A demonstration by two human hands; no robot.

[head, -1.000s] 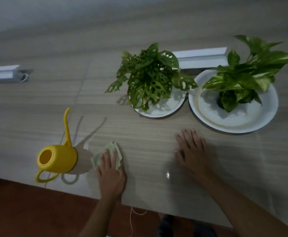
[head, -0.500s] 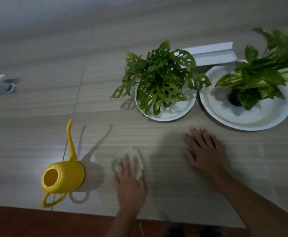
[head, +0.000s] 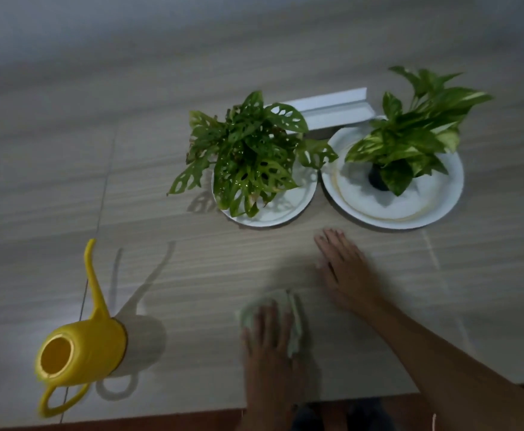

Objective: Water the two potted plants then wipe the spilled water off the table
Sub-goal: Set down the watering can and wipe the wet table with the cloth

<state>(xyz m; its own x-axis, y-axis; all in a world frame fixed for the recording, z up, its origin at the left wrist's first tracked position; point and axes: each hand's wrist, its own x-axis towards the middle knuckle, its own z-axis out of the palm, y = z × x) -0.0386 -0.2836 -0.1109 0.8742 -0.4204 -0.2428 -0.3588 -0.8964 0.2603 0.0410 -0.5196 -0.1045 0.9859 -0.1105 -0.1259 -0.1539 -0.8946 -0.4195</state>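
Pressing cloth (head: 295, 321) with straight fingers, left hand (head: 268, 343) at 6 o'clock; right hand (head: 344, 269) spread flat on wood-grain table (head: 192, 275). Grey wall (head: 161, 26) at 12, reddish floor (head: 130, 426) at 6.

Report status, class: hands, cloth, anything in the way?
Left hand flat on cloth. Right hand flat on table. Can stands apart, left of cloth.

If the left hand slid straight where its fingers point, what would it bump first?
Probably the white plate under the holey-leaved plant. The left hand, flat on the cloth, points straight at its near rim, with only bare table between.
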